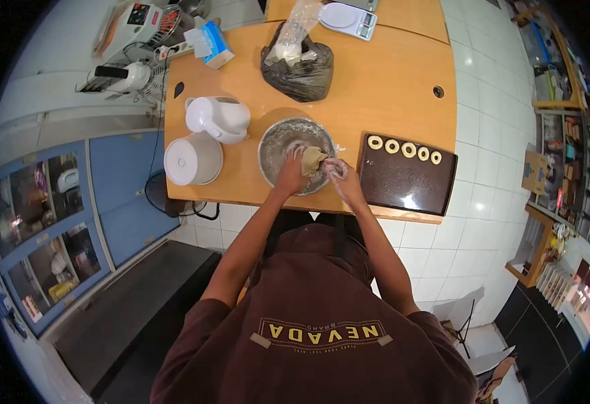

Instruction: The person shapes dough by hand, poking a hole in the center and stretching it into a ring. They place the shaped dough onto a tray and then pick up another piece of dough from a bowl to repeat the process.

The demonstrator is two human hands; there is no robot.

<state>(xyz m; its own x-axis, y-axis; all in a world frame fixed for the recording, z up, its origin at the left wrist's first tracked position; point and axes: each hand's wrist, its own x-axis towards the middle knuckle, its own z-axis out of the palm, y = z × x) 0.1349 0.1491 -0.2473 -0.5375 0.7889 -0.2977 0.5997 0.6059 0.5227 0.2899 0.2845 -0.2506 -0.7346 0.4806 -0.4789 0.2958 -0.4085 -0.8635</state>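
A metal mixing bowl point(266, 149), dusted with flour inside, stands near the table's front edge. Over it, my left hand point(292, 174) grips a lump of beige dough point(313, 160). My right hand point(343, 180) is at the dough's right side, above the bowl's right rim, with floury fingers curled together. Whatever lies between those fingers is too small to make out. To the right of the bowl lies a dark baking tray point(409, 178) with a row of several ring-shaped dough pieces point(408, 149) along its far edge.
A white kettle point(217, 118) and a white lidded container point(194, 159) stand left of the bowl. Farther back are a black plastic bag point(301, 77), a blue tissue box point(217, 46) and a kitchen scale point(347, 20). Flour is scattered on the wooden table point(389, 87) beside the bowl.
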